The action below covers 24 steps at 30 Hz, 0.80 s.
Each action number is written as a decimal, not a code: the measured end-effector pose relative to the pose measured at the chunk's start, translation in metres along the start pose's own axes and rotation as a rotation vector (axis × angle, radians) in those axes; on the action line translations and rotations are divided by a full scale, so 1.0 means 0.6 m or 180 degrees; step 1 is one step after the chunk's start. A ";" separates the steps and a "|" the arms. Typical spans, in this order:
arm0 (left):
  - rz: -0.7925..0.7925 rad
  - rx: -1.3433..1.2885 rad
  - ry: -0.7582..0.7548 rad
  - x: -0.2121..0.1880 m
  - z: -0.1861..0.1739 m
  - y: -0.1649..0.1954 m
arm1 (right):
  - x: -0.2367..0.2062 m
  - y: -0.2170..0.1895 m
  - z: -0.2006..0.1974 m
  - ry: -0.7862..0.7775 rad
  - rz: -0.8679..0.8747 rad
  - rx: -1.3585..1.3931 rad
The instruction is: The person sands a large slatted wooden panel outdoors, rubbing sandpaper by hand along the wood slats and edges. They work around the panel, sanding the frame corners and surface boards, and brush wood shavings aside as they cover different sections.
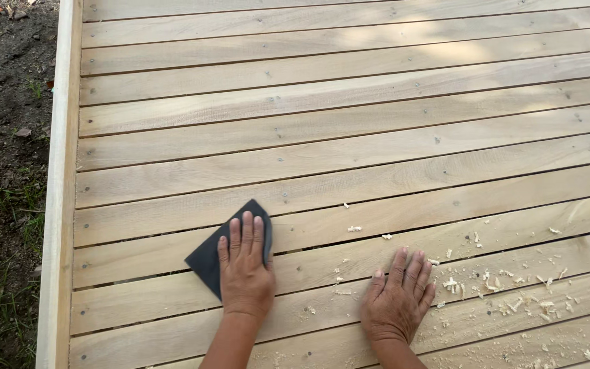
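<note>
While flat, hands on dark sandpaper.

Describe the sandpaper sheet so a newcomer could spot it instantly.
Start at the slatted wooden platform of pale planks filling the view. Near its left edge, low down, the left hand presses flat on the sandpaper sheet. It is the only dark, charcoal-grey thing on the wood, lying diamond-wise.

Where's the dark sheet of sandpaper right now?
The sandpaper lies flat on the wooden slats, lower left in the head view, pressed under the left hand.
</note>
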<state>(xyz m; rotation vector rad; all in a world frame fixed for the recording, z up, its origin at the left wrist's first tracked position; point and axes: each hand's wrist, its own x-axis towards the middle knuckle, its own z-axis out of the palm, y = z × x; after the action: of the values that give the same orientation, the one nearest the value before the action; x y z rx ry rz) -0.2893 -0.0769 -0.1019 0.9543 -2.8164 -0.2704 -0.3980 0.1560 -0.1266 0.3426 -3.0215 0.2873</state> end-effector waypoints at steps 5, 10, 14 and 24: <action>-0.1531 0.0593 0.0048 -0.014 -0.018 -0.055 | -0.004 -0.005 -0.002 -0.0010 0.0056 -0.0009; -0.0148 -0.0501 -0.0844 -0.018 0.017 0.199 | 0.000 -0.007 -0.002 -0.0121 0.0141 -0.0056; 0.1035 -0.1018 -0.0996 -0.024 0.022 0.183 | -0.002 -0.004 -0.002 -0.0110 0.0109 -0.0138; -0.1957 0.0556 0.0145 -0.088 -0.024 -0.078 | 0.000 -0.001 0.006 -0.0043 0.0045 0.0031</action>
<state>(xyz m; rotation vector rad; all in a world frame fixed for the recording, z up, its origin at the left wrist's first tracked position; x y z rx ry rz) -0.2178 -0.0829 -0.1030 1.8238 -2.4578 -0.0652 -0.3982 0.1546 -0.1303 0.3253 -3.0380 0.3021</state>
